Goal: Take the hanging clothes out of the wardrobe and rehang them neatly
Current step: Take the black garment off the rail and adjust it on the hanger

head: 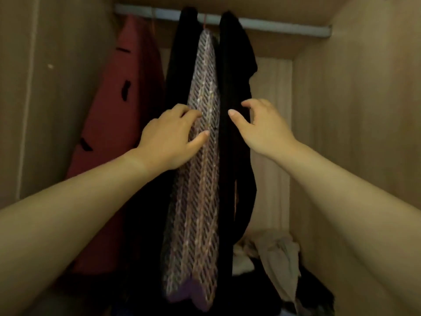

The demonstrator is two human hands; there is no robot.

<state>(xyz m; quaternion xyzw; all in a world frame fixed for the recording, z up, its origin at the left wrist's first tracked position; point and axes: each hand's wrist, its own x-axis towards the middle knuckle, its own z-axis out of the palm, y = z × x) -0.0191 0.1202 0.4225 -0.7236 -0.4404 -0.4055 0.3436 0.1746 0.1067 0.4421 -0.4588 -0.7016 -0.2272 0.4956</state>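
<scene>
Several garments hang from a pale rail (pixel 284 27) across the top of the wardrobe. A red coat (pixel 114 115) with black marks hangs at the left. Right of it are a black garment (pixel 180 71), a patterned knit garment (pixel 200 179) in pink and dark diagonal stripes, and another black garment (pixel 234 71). My left hand (pixel 170 140) rests on the left edge of the patterned garment, with fingers curled against it and thumb on its front. My right hand (pixel 262 124) reaches to the right black garment, its fingers bent around the fabric's edge and thumb out toward the left.
Wooden wardrobe walls close in at the left (pixel 57 87) and right (pixel 364 110). A heap of loose pale and dark clothes (pixel 275 254) lies on the wardrobe floor at the lower right. The rail is bare to the right of the black garment.
</scene>
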